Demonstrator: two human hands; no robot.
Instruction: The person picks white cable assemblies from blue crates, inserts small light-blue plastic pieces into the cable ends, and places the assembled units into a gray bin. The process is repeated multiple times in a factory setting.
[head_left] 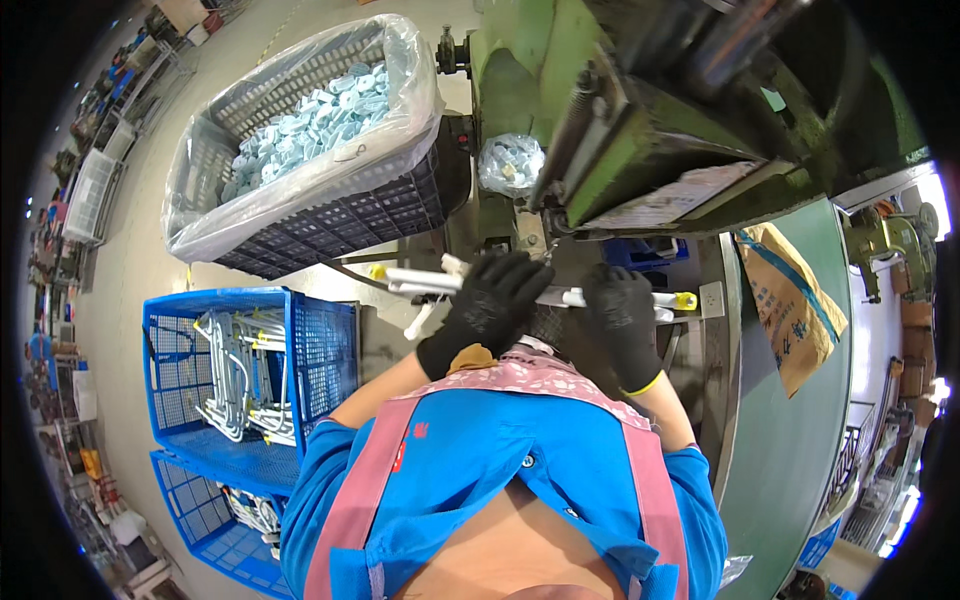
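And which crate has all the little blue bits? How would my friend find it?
Find the big green machine. Just left of it sits a dark crate. Unlike the blue crates lower in view, it has a clear plastic liner and holds pale blue pieces.

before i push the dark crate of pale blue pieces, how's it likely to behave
The dark crate would probably feel heavy, since many pale blue pieces are heaped inside. They look loose, so they may slide if it tilts. The plastic liner draped over its rim looks floppy and could slip under a grip.
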